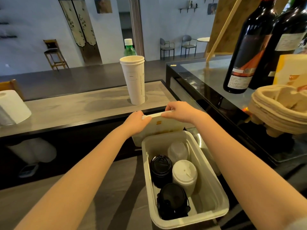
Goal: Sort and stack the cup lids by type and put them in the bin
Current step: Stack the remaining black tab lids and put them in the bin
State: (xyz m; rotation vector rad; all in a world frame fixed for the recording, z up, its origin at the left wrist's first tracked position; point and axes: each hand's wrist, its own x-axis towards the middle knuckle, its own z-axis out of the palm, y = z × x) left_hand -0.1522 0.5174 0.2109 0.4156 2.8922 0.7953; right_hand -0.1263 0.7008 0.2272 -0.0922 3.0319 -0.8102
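Observation:
A white plastic bin (214, 185) stands on the lower counter in front of me. Inside it are sorted stacks of cup lids: flat black lids (160, 168), white lids (184, 173), domed black lids (172, 201) and clear lids (177, 151) at the far end. The bin's white cover (166, 124) stands upright behind the bin. My left hand (137, 122) grips the cover's top edge on the left and my right hand (180, 112) grips the same edge on the right.
A stack of white paper cups (134, 80) and a green bottle (129, 48) stand on the raised wooden ledge. A paper towel roll (11, 107) is at far left. Wine bottles (245, 52) and stacked pulp cup carriers (279, 110) sit at right.

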